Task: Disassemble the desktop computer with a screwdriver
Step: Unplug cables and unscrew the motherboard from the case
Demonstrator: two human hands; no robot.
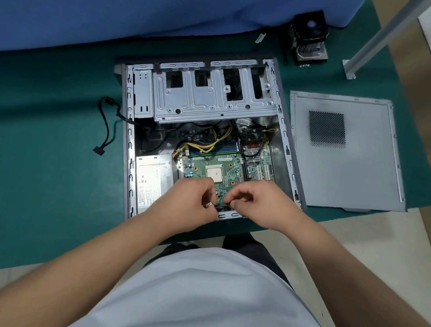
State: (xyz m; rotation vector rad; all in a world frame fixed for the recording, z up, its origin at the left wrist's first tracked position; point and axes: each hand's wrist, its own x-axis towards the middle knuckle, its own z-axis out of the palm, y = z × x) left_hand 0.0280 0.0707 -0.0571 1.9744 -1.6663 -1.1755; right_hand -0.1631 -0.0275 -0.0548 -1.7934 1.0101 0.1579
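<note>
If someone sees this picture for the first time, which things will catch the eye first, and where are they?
First comes the open computer case lying flat on the green mat, its green motherboard exposed. At its near edge the left hand and the right hand meet, fingers curled over a small connector. To the right of the case lies the removed side panel, and at the far edge the detached cooler.
</note>
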